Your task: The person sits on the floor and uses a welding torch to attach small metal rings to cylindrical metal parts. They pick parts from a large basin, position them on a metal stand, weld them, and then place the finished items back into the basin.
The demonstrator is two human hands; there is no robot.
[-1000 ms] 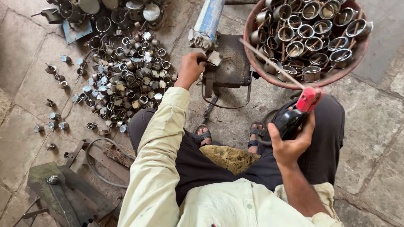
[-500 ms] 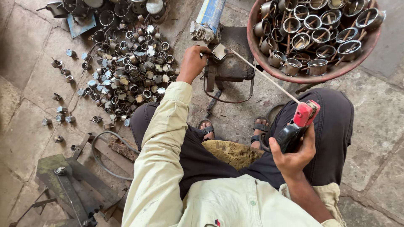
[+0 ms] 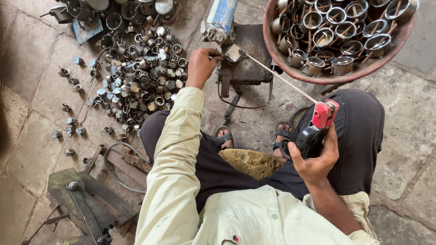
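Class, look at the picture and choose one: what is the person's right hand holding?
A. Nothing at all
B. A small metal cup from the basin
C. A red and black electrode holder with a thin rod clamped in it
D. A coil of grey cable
C: the right hand grips a red and black electrode holder, whose thin rod reaches toward the small metal piece at the left hand.

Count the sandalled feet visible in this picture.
2. The left foot shows just below the dark metal block, beside the left knee. The right foot sits near the right hand holding the red-tipped tool. Both are partly hidden by the legs.
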